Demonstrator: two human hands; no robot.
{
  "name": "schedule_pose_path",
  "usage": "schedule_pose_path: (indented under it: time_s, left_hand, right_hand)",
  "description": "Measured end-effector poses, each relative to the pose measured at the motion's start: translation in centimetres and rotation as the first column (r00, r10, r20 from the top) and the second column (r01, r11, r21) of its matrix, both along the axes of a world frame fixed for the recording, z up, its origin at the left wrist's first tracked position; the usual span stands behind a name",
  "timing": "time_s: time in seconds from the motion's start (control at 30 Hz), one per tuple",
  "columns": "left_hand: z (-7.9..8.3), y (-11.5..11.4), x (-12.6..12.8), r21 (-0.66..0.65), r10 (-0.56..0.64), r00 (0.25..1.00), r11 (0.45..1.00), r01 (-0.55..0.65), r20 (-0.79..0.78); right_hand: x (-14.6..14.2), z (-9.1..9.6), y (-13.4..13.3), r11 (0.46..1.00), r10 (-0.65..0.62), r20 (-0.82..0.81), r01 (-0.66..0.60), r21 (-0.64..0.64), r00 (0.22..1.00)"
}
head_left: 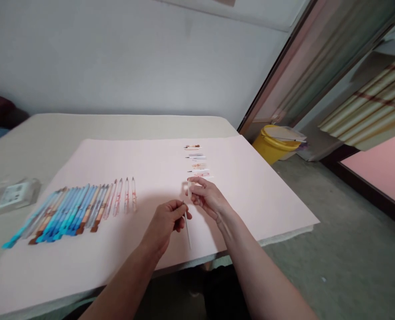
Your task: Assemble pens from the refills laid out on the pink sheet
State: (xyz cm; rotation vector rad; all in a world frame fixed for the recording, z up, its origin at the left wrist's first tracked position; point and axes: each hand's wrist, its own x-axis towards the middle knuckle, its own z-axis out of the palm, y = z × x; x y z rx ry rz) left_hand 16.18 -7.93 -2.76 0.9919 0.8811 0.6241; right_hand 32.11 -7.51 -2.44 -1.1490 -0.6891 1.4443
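Note:
My left hand pinches a thin white pen refill that points down toward the table's near edge. Just to its right, my right hand is closed around a small whitish pen part, held close to the refill's top end. Both hands hover over a pink sheet on the table. A row of several pens, mostly blue with some pink ones at its right end, lies to the left. Several short pen caps lie in a column just beyond my right hand.
A clear plastic box sits at the table's left edge. A yellow bucket with a lid stands on the floor past the table's far right corner, beside a door frame. The white wall runs behind the table.

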Motion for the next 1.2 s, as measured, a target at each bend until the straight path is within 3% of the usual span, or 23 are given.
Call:
schedule_pose_path:
  time_s: [0.17, 0.47, 1.2]
  left_hand:
    - [0.1, -0.2, 0.2, 0.046, -0.023, 0.999, 0.999, 0.025, -0.039]
    - [0.1, -0.2, 0.2, 0.04, -0.031, 0.998, 0.999, 0.033, -0.048]
    - [-0.1, 0.1, 0.1, 0.029, 0.012, 1.0, 1.0, -0.011, -0.027]
  right_hand:
    - [-0.5, -0.3, 0.0, 0.997, -0.072, 0.029, 0.071, 0.016, 0.997]
    - [-1.2, -0.1, -0.4, 0.995, 0.013, 0.033, -0.017, 0.097, 0.999]
    - [-1.4, 0.2, -0.6, 0.992, 0.042, 0.104, -0.054, 0.111, 0.994]
